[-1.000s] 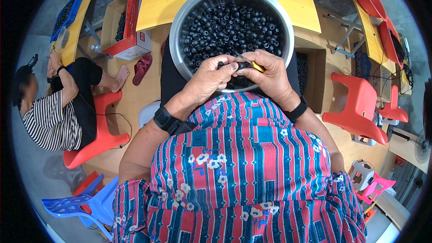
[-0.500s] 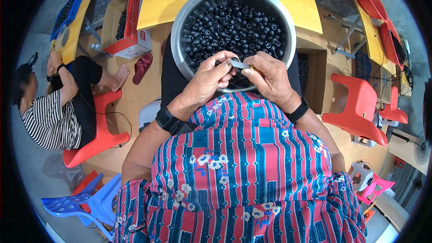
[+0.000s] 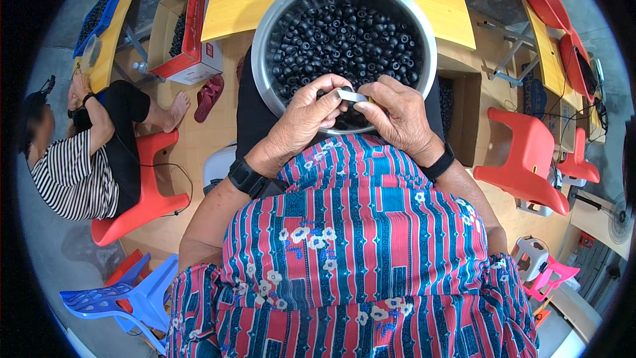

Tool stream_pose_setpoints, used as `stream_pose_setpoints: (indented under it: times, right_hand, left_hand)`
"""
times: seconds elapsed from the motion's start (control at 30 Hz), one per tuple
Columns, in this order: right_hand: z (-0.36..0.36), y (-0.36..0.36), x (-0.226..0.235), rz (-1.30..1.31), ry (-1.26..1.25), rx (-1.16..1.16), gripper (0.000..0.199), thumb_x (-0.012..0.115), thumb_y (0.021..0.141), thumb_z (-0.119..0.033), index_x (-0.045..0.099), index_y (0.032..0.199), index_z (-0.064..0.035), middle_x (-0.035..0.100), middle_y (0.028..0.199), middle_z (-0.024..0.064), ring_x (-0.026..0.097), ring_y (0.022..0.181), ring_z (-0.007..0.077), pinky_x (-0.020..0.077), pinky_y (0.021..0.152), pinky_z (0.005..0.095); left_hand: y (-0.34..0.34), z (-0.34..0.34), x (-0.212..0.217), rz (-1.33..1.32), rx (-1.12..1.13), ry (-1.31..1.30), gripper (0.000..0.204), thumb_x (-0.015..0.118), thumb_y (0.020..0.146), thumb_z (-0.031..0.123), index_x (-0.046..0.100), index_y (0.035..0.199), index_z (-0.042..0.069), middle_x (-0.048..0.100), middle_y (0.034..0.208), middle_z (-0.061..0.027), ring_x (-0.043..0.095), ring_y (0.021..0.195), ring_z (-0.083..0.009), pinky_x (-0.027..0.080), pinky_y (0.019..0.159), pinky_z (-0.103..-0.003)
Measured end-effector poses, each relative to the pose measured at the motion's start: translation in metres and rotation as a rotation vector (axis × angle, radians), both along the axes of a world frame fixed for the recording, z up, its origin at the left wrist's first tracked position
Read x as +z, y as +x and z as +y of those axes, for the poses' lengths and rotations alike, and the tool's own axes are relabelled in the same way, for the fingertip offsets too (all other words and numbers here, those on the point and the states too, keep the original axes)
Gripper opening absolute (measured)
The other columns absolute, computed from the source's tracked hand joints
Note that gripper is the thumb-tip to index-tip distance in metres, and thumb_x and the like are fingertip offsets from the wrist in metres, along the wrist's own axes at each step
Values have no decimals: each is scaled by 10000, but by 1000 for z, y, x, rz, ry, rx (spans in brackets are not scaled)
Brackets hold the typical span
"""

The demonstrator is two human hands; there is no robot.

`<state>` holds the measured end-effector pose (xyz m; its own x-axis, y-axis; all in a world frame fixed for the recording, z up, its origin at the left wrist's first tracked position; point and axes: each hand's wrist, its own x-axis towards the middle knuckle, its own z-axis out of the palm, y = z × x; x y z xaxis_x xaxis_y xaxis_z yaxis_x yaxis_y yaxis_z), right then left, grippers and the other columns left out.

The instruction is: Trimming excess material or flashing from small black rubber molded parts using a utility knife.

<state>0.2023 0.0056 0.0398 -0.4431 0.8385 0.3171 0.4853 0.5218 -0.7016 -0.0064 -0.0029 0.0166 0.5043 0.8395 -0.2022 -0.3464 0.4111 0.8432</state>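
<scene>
Fingers of both hands pinch a small metal piece between them

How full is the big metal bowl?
Nearly full: small black round parts fill the metal bowl almost to its rim.

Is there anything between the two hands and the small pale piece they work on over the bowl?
Nothing visible is in the way. The left hand and the right hand both pinch the small pale piece directly, just above the black parts in the metal bowl.
</scene>
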Motion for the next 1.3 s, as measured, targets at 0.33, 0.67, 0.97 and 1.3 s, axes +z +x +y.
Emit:
stream_pose_setpoints:
  times: [0.33,0.67,0.97,1.3]
  right_hand:
    - [0,0,0,-12,-1,-6,190,668,874,-259,659,919,-75,597,773,106,623,716,316,491,625,400]
    - [6,-3,-7,274,-211,-112,196,666,881,-169,674,971,5,655,863,154,640,805,298,491,733,356]
    - [2,-9,-2,212,-56,-52,320,774,751,-83,723,1066,-102,632,769,96,618,680,235,485,616,322]
    - [2,-8,-3,128,146,-48,362,763,696,-35,722,1042,-133,569,704,79,596,626,244,471,551,343]
  left_hand:
    - [0,0,1,23,5,37,262,523,1021,263,546,1143,32,483,854,10,363,669,-25,318,560,-167]
    - [0,-1,2,126,67,147,226,506,1026,222,545,1122,21,513,861,-6,381,646,-19,319,556,-167]
    - [9,-3,-1,13,58,32,215,509,1025,219,529,1136,36,504,849,11,395,660,-16,340,547,-165]
    - [9,-4,1,-107,33,-109,205,514,1026,206,488,1166,59,431,861,29,398,696,-31,345,571,-177]
